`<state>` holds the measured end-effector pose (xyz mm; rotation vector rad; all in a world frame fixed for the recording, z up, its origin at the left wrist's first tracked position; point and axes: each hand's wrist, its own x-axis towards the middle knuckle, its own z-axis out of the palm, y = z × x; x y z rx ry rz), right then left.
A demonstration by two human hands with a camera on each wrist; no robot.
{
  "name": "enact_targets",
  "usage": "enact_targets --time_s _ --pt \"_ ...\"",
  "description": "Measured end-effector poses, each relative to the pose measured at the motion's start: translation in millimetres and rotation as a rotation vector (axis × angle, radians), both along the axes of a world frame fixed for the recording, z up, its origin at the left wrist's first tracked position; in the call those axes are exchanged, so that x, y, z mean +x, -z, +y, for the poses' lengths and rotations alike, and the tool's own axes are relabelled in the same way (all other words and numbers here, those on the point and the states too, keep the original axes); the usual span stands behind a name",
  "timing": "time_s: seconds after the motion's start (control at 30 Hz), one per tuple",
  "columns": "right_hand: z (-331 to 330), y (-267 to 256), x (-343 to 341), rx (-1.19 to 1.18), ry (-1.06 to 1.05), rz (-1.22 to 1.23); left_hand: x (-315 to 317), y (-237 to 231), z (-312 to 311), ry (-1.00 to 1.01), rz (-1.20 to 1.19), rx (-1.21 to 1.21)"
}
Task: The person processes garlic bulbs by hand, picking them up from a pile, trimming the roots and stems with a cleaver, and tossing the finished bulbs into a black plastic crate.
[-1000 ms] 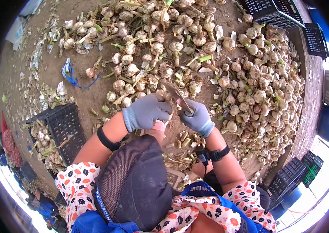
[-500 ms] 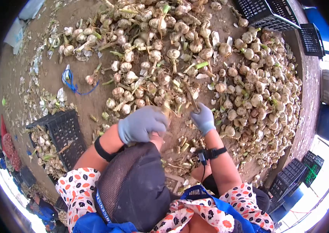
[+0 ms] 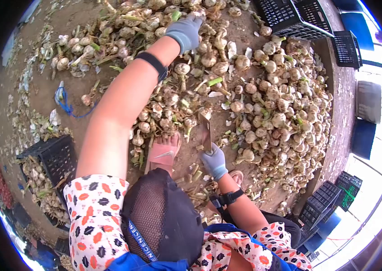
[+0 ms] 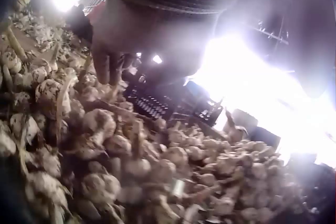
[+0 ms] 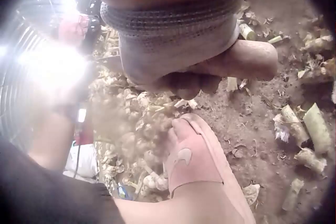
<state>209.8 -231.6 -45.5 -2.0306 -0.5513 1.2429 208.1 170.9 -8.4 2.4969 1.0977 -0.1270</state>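
Observation:
Stretched far out, my gloved left hand [image 3: 186, 34] reaches over the far heap of garlic bulbs with stalks [image 3: 148, 20]. Its fingers [image 4: 107, 69] point down among the bulbs in the left wrist view, nothing visibly gripped. My gloved right hand [image 3: 214, 163] grips a knife [image 3: 206, 135] near my feet, its broad blade pointing away from me. The rounded end of the handle [image 5: 252, 60] sticks out of that fist in the right wrist view. Just beyond the blade tip lies a garlic bulb [image 3: 205, 111].
A big pile of trimmed garlic [image 3: 286, 108] spreads at right against a board [image 3: 340, 90]. My sandalled foot [image 3: 163, 153] stands among bulbs and cut stalks. One black crate [image 3: 51, 156] with garlic sits at left, another crate [image 3: 290, 20] at far right. Blue string [image 3: 64, 101] lies left.
My left hand has gone from near my lap out to the far heap, arm extended. The right hand has shifted slightly left and nearer to me, still holding the knife.

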Motion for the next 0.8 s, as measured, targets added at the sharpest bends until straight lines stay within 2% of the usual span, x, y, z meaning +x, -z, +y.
enact_targets --time_s 0.07,0.1,0.17,0.2,0.23,0.27,0.3,0.33,0.37,0.4,0.43,0.5,0.53,0.63,0.7,0.73,0.77,0.8 --pt "10.4 -19.1 12.3 -0.009 0.011 0.005 6.2 30.4 -2.4 0.067 0.125 0.182" --pt "21.6 -28.9 22.9 0.004 -0.028 -0.128 -1.3 21.2 -13.9 0.137 0.215 0.132" --pt "46.7 -31.3 45.2 0.131 -0.032 -0.327 -12.1 29.6 -22.8 0.243 0.3 0.228" --pt "53.2 -13.3 63.1 0.236 0.049 -0.269 -24.4 30.2 -29.0 0.254 0.298 0.03" --pt "80.7 -33.9 72.2 0.269 0.103 -0.222 -38.4 30.3 -37.0 0.258 0.296 -0.169" --pt "100.8 -36.8 84.9 0.288 0.137 -0.223 -49.1 31.2 -47.0 0.27 0.313 -0.218" --pt "117.0 -28.1 102.2 0.303 0.079 -0.374 -60.0 33.4 -55.3 0.283 0.334 -0.265" --pt "133.0 -19.0 118.9 0.273 0.071 -0.345 -74.6 36.0 -58.2 0.277 0.347 -0.258" --pt "157.3 -40.2 120.8 0.19 0.079 -0.266 -91.9 39.7 -60.2 0.249 0.252 -0.172" --pt "167.3 -6.6 144.6 0.191 -0.033 -0.351 -108.0 43.7 -62.1 0.22 0.156 -0.086" --pt "182.8 6.5 155.6 0.2 -0.037 -0.342 -121.9 48.9 -62.1 0.212 0.166 -0.079" --pt "205.9 28.6 170.5 0.118 -0.18 -0.329 -138.8 47.1 -65.2 0.147 -0.079 0.051" --pt "214.3 41.8 175.1 0.119 -0.177 -0.319 -141.3 40.1 -66.7 0.104 0.037 -0.007" --pt "220.9 70.2 174.3 0.232 -0.269 -0.199 -145.4 30.7 -71.6 0.009 0.106 -0.026" --pt "219.2 66.8 161.4 0.334 -0.313 -0.434 -146.1 25.7 -78.6 -0.037 0.099 -0.075" --pt "217.5 66.1 149.5 0.226 -0.089 -0.035 -147.0 21.6 -85.8 -0.031 0.098 0.024" --pt "213.3 72.9 140.7 0.222 -0.067 0.032 -146.0 13.0 -92.8 -0.027 0.093 0.127" --pt "211.0 77.1 125.0 0.244 -0.105 -0.003 -138.8 -10.8 -102.2 -0.032 0.107 0.15"
